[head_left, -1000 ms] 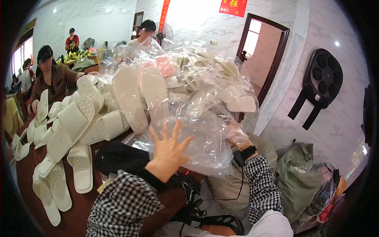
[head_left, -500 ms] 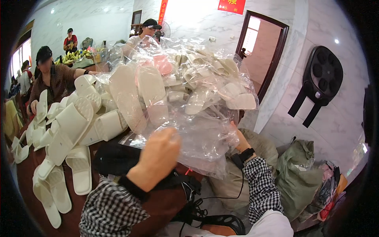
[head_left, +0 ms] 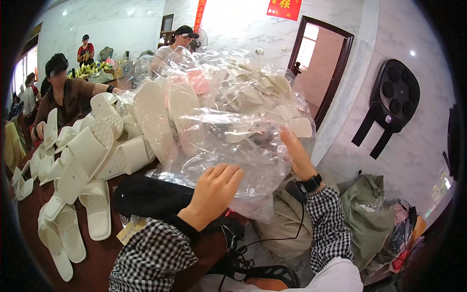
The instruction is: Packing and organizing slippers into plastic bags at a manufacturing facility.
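A large clear plastic bag (head_left: pixel 233 168) lies heaped in front of me. Through and among its film I see several cream slippers (head_left: pixel 151 107) and a pink piece (head_left: pixel 198 80). Against the near edge of the bag, my left hand (head_left: pixel 211 194) is closed with its fingers curled down into the film; the fingertips are hidden. My right hand (head_left: pixel 297 153), at the bag's right side, has its fingers stretched upward along the plastic. Left of the bag, more cream slippers (head_left: pixel 95 202) lie piled on a dark red table (head_left: pixel 104 255).
A black object (head_left: pixel 151 194) lies between the slippers and my left hand. To the right stand sacks (head_left: pixel 367 214), with a cable (head_left: pixel 287 238) running near my right forearm. Across the table, a person (head_left: pixel 68 92) touches the slipper pile; another person (head_left: pixel 177 48) is behind the bag.
My left hand has moved right along the bag's near edge. My right hand has risen slightly, its fingers now stretched. The film in front has shifted and bulged upward.
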`<move>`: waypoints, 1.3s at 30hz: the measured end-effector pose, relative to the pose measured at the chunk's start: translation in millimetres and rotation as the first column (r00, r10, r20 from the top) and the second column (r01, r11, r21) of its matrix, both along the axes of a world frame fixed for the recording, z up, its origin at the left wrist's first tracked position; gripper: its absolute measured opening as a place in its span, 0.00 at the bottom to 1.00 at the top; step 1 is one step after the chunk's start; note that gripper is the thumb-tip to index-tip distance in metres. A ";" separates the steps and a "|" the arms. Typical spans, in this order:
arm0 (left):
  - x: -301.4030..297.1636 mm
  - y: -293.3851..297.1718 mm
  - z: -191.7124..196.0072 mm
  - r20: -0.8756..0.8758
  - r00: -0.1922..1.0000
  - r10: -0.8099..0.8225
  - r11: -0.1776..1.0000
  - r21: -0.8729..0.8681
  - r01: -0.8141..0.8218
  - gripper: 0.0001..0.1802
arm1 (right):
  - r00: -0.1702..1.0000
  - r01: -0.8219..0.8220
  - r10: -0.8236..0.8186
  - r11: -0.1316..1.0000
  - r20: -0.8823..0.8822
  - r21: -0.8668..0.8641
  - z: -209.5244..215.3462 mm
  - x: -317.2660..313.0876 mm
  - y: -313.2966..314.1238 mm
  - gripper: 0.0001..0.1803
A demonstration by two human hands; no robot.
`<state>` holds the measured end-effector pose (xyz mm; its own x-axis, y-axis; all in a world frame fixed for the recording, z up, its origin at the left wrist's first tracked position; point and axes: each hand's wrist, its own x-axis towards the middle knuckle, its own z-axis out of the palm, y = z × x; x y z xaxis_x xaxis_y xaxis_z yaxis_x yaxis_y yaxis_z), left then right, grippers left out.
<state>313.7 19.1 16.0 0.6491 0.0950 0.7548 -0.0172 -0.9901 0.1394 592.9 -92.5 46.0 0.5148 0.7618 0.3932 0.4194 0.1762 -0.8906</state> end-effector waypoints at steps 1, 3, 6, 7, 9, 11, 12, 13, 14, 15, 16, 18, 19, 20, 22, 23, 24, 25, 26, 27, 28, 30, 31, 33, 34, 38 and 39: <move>3.3 -5.3 4.4 0.094 0.995 0.012 0.999 0.030 -0.015 0.15 | 0.991 -0.015 0.005 0.997 -0.133 -0.079 5.1 -12.2 7.3 0.45; 14.5 -14.2 5.2 0.009 1.000 0.026 0.996 -0.088 -0.025 0.16 | 0.971 -0.063 0.018 0.981 -0.238 -0.182 7.3 -26.1 19.3 0.53; 19.9 -21.4 -10.2 -0.162 0.985 -0.057 0.982 -0.189 0.026 0.18 | 0.991 0.131 -0.132 0.931 0.021 -0.341 -15.2 -30.0 40.7 0.46; 18.3 -23.5 -22.0 -0.389 0.864 -0.319 0.939 -0.253 0.232 0.18 | 0.985 0.157 -0.125 0.933 0.119 -0.324 -26.9 -29.1 44.0 0.48; 18.0 -27.2 -24.9 -0.558 0.625 -0.546 0.838 -0.367 0.404 0.19 | 0.991 0.127 -0.099 0.917 0.094 -0.378 -33.6 -28.3 40.1 0.47; 14.6 -32.0 -20.0 -0.415 0.883 -0.220 0.974 -0.145 0.174 0.20 | 0.985 0.142 -0.168 0.905 -0.030 -0.401 -45.2 -34.1 37.9 0.47; 13.6 -32.4 -14.2 -0.417 0.882 -0.220 0.974 -0.145 0.174 0.20 | 0.985 0.142 -0.168 0.905 -0.031 -0.401 -47.3 -34.9 36.1 0.47; 13.9 -31.3 -6.1 -0.172 0.980 -0.103 0.994 0.022 0.108 0.19 | 0.982 0.072 -0.133 0.924 -0.137 -0.376 -48.3 -35.4 33.8 0.47; 16.7 -30.3 1.0 0.107 0.994 -0.015 0.986 0.164 -0.003 0.18 | 0.967 0.008 -0.095 0.939 -0.236 -0.344 -46.9 -36.2 31.0 0.47; 22.3 -29.4 6.0 0.110 0.994 -0.016 0.986 0.165 -0.002 0.18 | 0.968 0.010 -0.096 0.939 -0.234 -0.343 -49.5 -33.9 28.1 0.47; 29.2 -28.7 10.3 0.163 0.986 0.026 0.963 0.261 -0.068 0.17 | 0.974 -0.032 -0.036 0.956 -0.225 -0.292 -53.5 -30.0 24.5 0.47; 36.7 -24.0 10.7 0.222 0.972 0.074 0.925 0.349 -0.150 0.16 | 0.977 -0.087 0.035 0.966 -0.211 -0.242 -52.2 -30.8 20.4 0.47; 41.2 -17.8 6.4 0.112 0.975 0.191 0.874 0.433 -0.221 0.17 | 0.997 -0.055 0.042 0.979 -0.071 -0.197 -50.8 -31.9 17.9 0.52; 41.8 -13.3 4.1 0.008 0.950 0.313 0.809 0.521 -0.271 0.17 | 0.997 -0.030 0.040 0.988 0.068 -0.148 -48.5 -34.9 15.6 0.56; 35.4 -8.7 -0.4 -0.059 0.948 0.313 0.806 0.545 -0.232 0.17 | 0.989 -0.140 0.137 0.989 -0.059 -0.050 -41.9 -32.5 7.1 0.51; 32.4 -8.8 -2.0 -0.122 0.946 0.299 0.804 0.566 -0.181 0.17 | 0.873 -0.292 0.324 0.946 -0.365 0.140 -38.0 -25.3 0.6 0.47; 30.0 -8.1 -7.1 -0.127 0.946 0.298 0.805 0.566 -0.177 0.17 | 0.626 -0.360 0.511 0.860 -0.589 0.363 -35.2 -21.6 -2.6 0.42; 26.9 -8.2 -13.0 -0.071 0.964 0.255 0.812 0.558 -0.174 0.17 | 0.554 -0.312 0.477 0.879 -0.682 0.361 -32.6 -20.5 -7.6 0.41; 23.6 -11.2 -15.3 -0.010 0.978 0.209 0.817 0.551 -0.169 0.16 | 0.555 -0.308 0.476 0.879 -0.682 0.363 -35.1 -9.1 -10.5 0.41; 19.8 -12.9 -16.9 0.002 0.985 0.175 0.821 0.552 -0.147 0.15 | 0.573 -0.284 0.382 0.922 -0.725 0.262 -42.3 6.7 -6.9 0.34; 14.8 -15.9 -17.8 -0.002 0.984 0.180 0.818 0.555 -0.149 0.15 | 0.589 -0.259 0.284 0.953 -0.757 0.156 -50.5 20.7 -5.1 0.28; 8.4 -23.8 -17.5 -0.064 0.984 0.167 0.819 0.565 -0.102 0.14 | 0.653 -0.326 0.308 0.939 -0.692 0.110 -54.2 36.1 -9.7 0.18; 8.6 -29.7 -20.0 -0.140 0.981 0.135 0.839 0.542 -0.039 0.13 | 0.739 -0.207 0.262 0.965 -0.620 0.161 -54.7 49.5 -13.4 0.14; 1.2 -38.9 -18.0 -0.145 0.982 0.122 0.836 0.548 -0.023 0.13 | 0.833 0.027 0.081 0.982 -0.548 0.186 -60.9 53.5 -8.1 0.08; -0.9 -42.0 -18.1 -0.143 0.984 0.106 0.832 0.555 -0.009 0.13 | 0.831 0.030 0.077 0.983 -0.551 0.184 -67.9 56.6 -8.3 0.08; -4.9 -42.4 -13.9 -0.580 0.799 -0.159 0.985 -0.039 0.167 0.22 | 0.889 0.013 0.034 0.995 -0.456 0.098 -85.0 61.7 -12.1 0.09; -2.9 -36.1 -14.4 -0.581 0.799 -0.152 0.986 -0.037 0.161 0.22 | 0.913 0.025 -0.012 0.999 -0.408 0.027 -87.5 58.1 -13.3 0.11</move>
